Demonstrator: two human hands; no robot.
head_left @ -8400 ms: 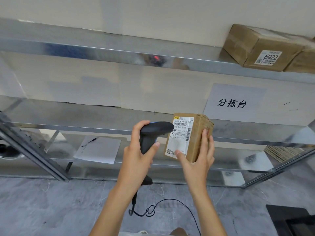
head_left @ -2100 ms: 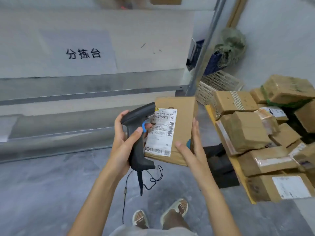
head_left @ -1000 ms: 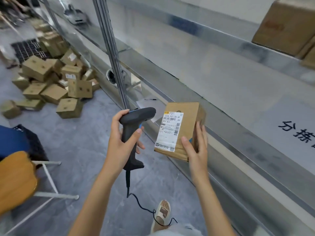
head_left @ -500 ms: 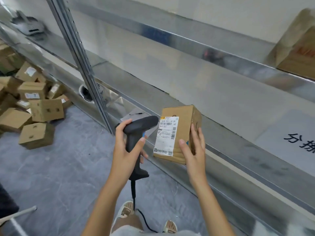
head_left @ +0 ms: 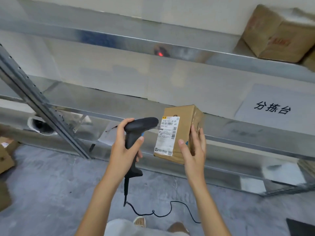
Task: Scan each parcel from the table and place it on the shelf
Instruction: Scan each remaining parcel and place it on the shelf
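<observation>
My right hand [head_left: 193, 150] grips a small brown cardboard parcel [head_left: 185, 120] by its right side, white shipping label [head_left: 167, 135] facing me. My left hand [head_left: 124, 149] holds a black corded barcode scanner [head_left: 136, 132] by the handle, its head right beside the label's top left corner. Both are raised in front of the metal shelf [head_left: 247, 135]. A red glow of light [head_left: 160, 53] shows on the edge of the upper shelf board.
A brown parcel [head_left: 276, 33] sits on the upper shelf at the top right. A paper sign with black characters [head_left: 272, 106] hangs on the wall. A slanted shelf post [head_left: 39, 103] stands left. Cardboard boxes [head_left: 5, 157] lie on the floor at far left. The scanner cable [head_left: 162, 212] trails on the grey floor.
The view has swung right to face the shelf squarely. Scanner and parcel stay held the same way, the scanner head now closer to the label, and a red glow appears on the upper shelf edge.
</observation>
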